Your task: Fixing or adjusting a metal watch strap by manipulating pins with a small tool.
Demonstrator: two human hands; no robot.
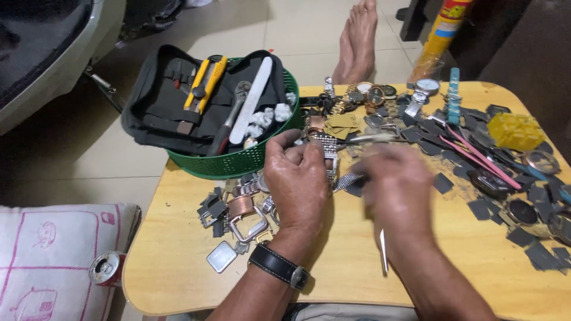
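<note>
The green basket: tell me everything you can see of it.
The green basket is round, of perforated plastic by the look of it, with a solid rim. It sits on the far left corner of the wooden table, partly overhanging the edge. A black tool pouch lies open across it and hides most of its inside; a yellow knife, a ratchet wrench, a white file and white wads rest on top. The left hand is just in front of its wall; whether they touch is unclear.

green basket (238, 163) | tool pouch (160, 101) | yellow block (515, 131) | drink can (106, 267) | cushion (47, 255)
</note>
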